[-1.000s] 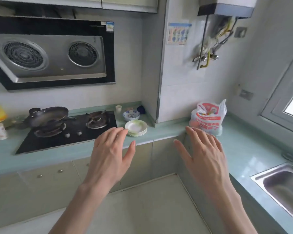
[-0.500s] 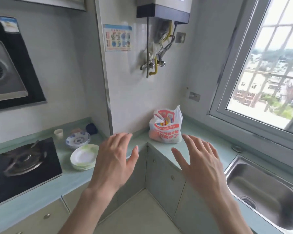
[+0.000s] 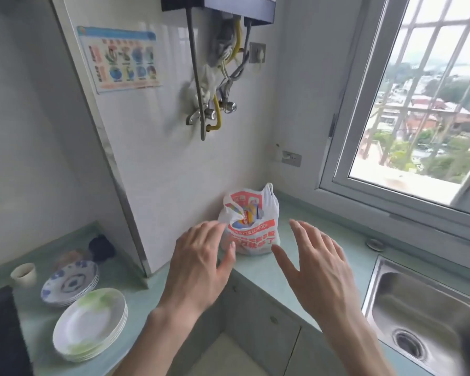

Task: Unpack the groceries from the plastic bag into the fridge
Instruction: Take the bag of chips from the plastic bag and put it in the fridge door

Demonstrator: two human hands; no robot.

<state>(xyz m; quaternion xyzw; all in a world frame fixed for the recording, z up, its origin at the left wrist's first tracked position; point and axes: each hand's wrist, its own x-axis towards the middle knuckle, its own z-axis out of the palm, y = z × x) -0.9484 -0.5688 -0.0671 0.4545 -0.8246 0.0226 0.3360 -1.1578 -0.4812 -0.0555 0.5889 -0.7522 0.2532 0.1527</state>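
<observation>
On the pale green counter (image 3: 258,275), in the far corner by the wall, stands the plastic bag (image 3: 251,223), upright. Both hands hover spread and empty: left hand (image 3: 198,264) nearer, overlapping its left side in view; right hand (image 3: 318,270) just right of it.

A: What's new?
B: View swings right off the stove; both hands, left (image 3: 201,264) and right (image 3: 320,270), are now close to the bag (image 3: 251,226), fingers spread.
</observation>
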